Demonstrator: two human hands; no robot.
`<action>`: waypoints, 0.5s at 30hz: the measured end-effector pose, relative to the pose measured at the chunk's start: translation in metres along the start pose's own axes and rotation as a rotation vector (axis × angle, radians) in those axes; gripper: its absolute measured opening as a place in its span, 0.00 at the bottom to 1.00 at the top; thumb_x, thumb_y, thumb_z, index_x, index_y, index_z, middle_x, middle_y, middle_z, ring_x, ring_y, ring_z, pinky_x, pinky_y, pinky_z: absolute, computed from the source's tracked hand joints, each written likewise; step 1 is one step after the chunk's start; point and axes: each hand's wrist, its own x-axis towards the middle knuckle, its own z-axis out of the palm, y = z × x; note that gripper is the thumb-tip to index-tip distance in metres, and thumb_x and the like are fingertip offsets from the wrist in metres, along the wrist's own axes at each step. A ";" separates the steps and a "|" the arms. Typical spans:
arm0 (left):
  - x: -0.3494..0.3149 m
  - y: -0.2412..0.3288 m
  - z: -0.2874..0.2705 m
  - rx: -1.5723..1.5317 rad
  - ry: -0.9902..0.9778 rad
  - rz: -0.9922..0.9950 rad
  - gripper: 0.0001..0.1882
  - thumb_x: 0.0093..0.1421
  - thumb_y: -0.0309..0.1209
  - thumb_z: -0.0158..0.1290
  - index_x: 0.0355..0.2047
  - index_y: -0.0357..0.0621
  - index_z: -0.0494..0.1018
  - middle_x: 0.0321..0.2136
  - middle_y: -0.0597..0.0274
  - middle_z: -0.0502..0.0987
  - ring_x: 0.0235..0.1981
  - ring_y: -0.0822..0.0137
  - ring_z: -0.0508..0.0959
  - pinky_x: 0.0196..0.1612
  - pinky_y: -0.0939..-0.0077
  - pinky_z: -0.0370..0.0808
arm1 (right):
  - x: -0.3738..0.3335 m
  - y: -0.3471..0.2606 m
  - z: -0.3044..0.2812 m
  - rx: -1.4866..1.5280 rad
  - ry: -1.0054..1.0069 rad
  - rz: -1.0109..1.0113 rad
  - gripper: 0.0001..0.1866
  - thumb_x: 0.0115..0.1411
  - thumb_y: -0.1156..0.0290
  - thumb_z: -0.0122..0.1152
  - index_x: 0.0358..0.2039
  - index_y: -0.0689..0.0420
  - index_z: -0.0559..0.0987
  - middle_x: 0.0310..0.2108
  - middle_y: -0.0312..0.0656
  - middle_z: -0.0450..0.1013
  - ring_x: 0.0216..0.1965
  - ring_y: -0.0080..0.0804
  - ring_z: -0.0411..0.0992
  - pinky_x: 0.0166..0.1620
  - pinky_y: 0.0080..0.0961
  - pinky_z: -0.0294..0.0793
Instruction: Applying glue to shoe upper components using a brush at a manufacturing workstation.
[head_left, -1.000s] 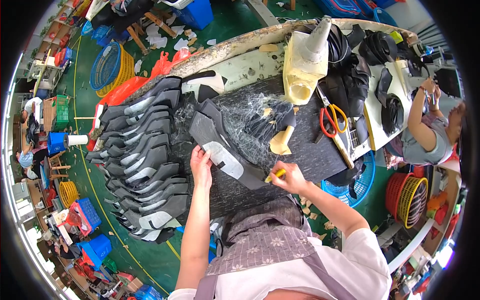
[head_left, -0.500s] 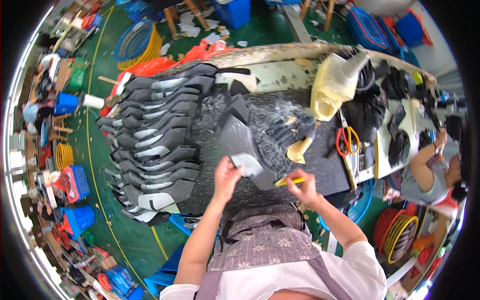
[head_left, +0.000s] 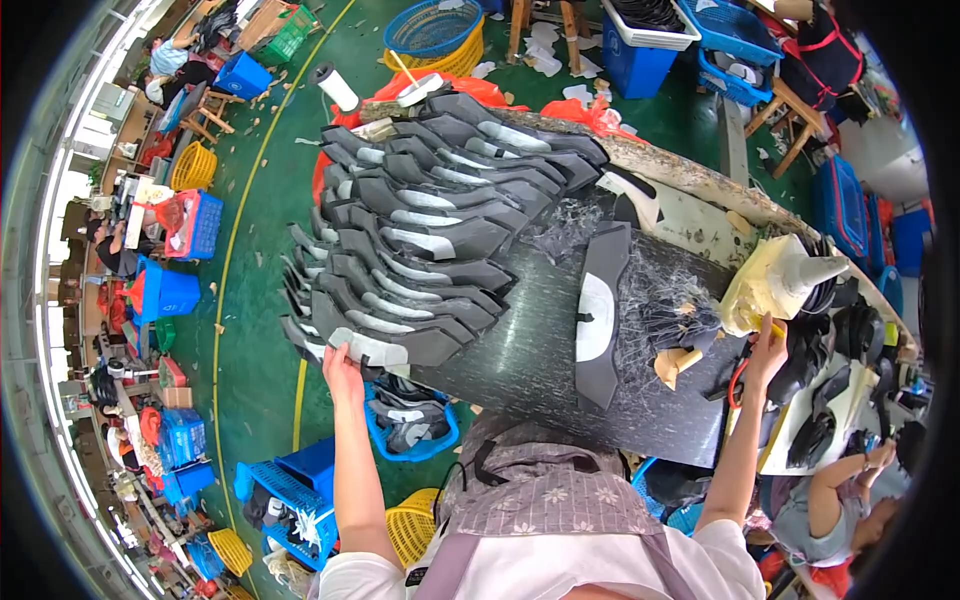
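Note:
My left hand (head_left: 343,375) pinches the end of the nearest dark grey curved piece (head_left: 375,349), which has a light patch, at the front of the overlapping rows. My right hand (head_left: 767,352) is closed at the mouth of a cream plastic jug (head_left: 765,285). A slim yellow tool (head_left: 779,328) shows at its fingers, its tip hidden. Between my hands, a single grey piece (head_left: 604,330) with a white half-round patch lies on the black work board (head_left: 500,370). Red-handled scissors (head_left: 737,384) are partly hidden by my right arm.
Stringy dried residue and tan scraps (head_left: 676,366) lie right of the single piece. Several black parts crowd the table's right side, where another person (head_left: 835,500) sits. A blue basket (head_left: 412,425) of pieces stands below the near edge. A white spool (head_left: 337,88) stands beyond the rows.
My left hand has let go of the piece on the board and moved left to the rows. My right hand has taken the yellow tool to the jug. The view has turned.

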 end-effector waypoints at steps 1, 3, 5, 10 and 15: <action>0.010 -0.009 -0.009 -0.049 0.003 -0.041 0.22 0.54 0.22 0.49 0.50 0.39 0.62 0.42 0.61 0.71 0.43 0.68 0.71 0.47 0.73 0.67 | -0.006 -0.005 -0.002 0.120 0.089 -0.029 0.13 0.61 0.63 0.52 0.33 0.61 0.75 0.18 0.36 0.70 0.19 0.19 0.68 0.24 0.17 0.66; 0.018 -0.017 -0.021 -0.054 0.056 -0.042 0.22 0.54 0.24 0.50 0.50 0.39 0.62 0.43 0.61 0.70 0.44 0.66 0.70 0.47 0.73 0.66 | -0.010 0.012 -0.005 0.268 0.208 -0.061 0.12 0.62 0.62 0.50 0.34 0.60 0.71 0.15 0.33 0.69 0.17 0.18 0.67 0.21 0.15 0.65; -0.003 -0.014 -0.008 0.114 0.200 0.113 0.22 0.55 0.26 0.50 0.50 0.38 0.62 0.46 0.59 0.68 0.44 0.65 0.69 0.48 0.74 0.65 | -0.011 0.031 -0.004 0.468 0.065 0.424 0.15 0.60 0.58 0.51 0.32 0.58 0.71 0.16 0.37 0.69 0.12 0.22 0.66 0.16 0.18 0.64; -0.064 -0.006 0.060 0.669 0.294 0.628 0.19 0.56 0.26 0.48 0.49 0.38 0.65 0.47 0.59 0.67 0.42 0.68 0.66 0.47 0.74 0.64 | -0.063 -0.088 0.078 0.821 -0.488 0.173 0.12 0.61 0.63 0.49 0.31 0.60 0.70 0.33 0.47 0.75 0.26 0.30 0.74 0.33 0.24 0.73; -0.099 -0.048 0.172 0.779 -0.456 0.359 0.18 0.55 0.24 0.49 0.47 0.40 0.67 0.45 0.61 0.71 0.45 0.68 0.70 0.48 0.75 0.65 | -0.042 -0.096 0.158 0.749 -0.624 0.121 0.10 0.56 0.68 0.56 0.29 0.62 0.70 0.24 0.40 0.74 0.24 0.23 0.72 0.28 0.19 0.72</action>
